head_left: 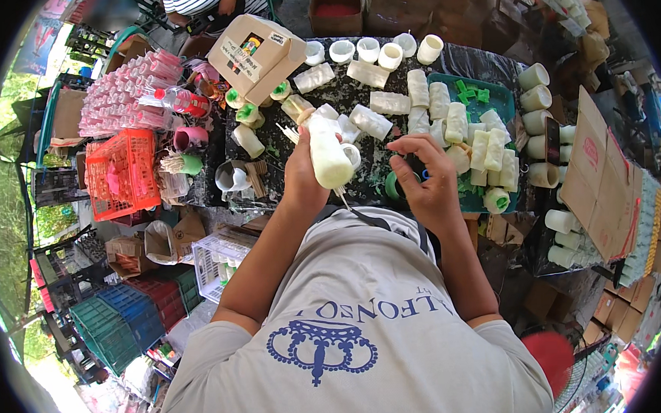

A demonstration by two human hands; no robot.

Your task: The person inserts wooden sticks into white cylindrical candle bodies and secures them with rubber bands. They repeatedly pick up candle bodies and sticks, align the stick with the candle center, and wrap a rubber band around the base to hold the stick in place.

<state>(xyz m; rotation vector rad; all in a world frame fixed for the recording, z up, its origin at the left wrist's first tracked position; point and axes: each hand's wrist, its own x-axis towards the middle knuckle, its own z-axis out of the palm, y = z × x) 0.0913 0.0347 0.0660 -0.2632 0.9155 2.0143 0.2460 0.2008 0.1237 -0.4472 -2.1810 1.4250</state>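
My left hand (305, 172) is closed around a pale, greenish-cream pillar candle (330, 155), tilted over the near edge of the table. Thin strands hang below its rounded lower end. Just right of the candle, my right hand (427, 172) is raised with its fingers curved and apart, and nothing shows in its grasp. Beyond both hands lie several bumpy white cylinders (371, 121). More pale cylinders (487, 149), along with green cross-shaped pieces (472, 92), rest in a teal tray (507, 105) to the right.
White cups (368, 50) line the table's far side, near a cardboard box (255, 57). Leftward stand an orange-red basket (123, 174), pink cylinders (131, 94) and a red-labelled bottle (182, 102). A cardboard sheet (601, 182) leans at the right. A white crate (224, 262) sits by my left forearm.
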